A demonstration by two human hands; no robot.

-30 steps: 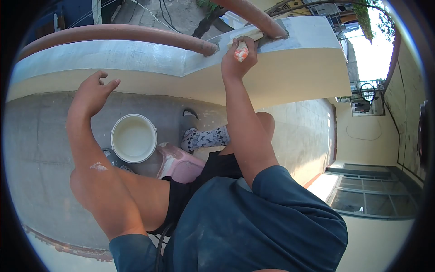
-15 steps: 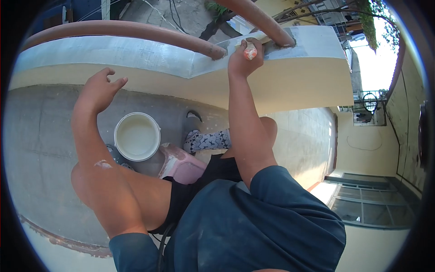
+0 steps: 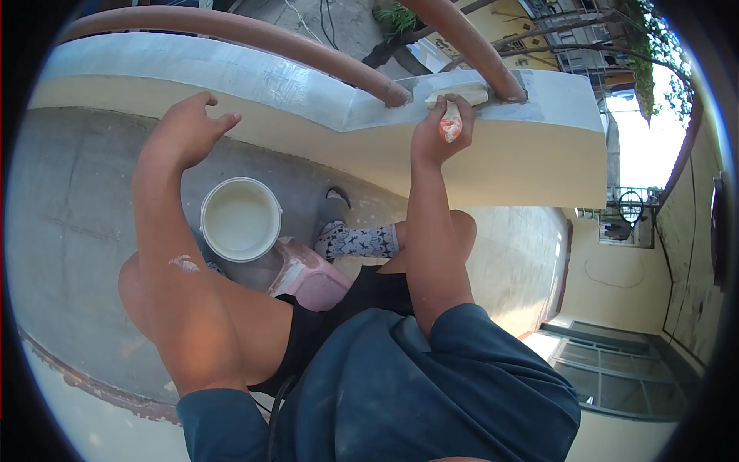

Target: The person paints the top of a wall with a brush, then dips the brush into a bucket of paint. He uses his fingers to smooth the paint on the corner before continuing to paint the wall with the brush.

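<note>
My right hand (image 3: 440, 137) is closed around a paintbrush (image 3: 451, 128) with an orange, paint-smeared handle. Its wide, pale head lies against the light grey top of the low wall (image 3: 566, 98), between the feet of two brown rails. My left hand (image 3: 192, 127) hangs in front of the wall with thumb and fingers apart, holding nothing. Below it on the floor stands a round white bucket (image 3: 241, 219) with whitish paint inside. White paint marks my left forearm.
A pink plastic stool (image 3: 312, 281) is under me, streaked with white, beside my patterned sock (image 3: 358, 240). Brown rails (image 3: 231, 32) rise from the wall top. Grey floor (image 3: 85, 231) spreads to the left; a window (image 3: 616, 369) is at lower right.
The view has shifted a little. My right hand has drawn slightly back towards me with the paintbrush, so more of the brush head shows. My left hand remains open.
</note>
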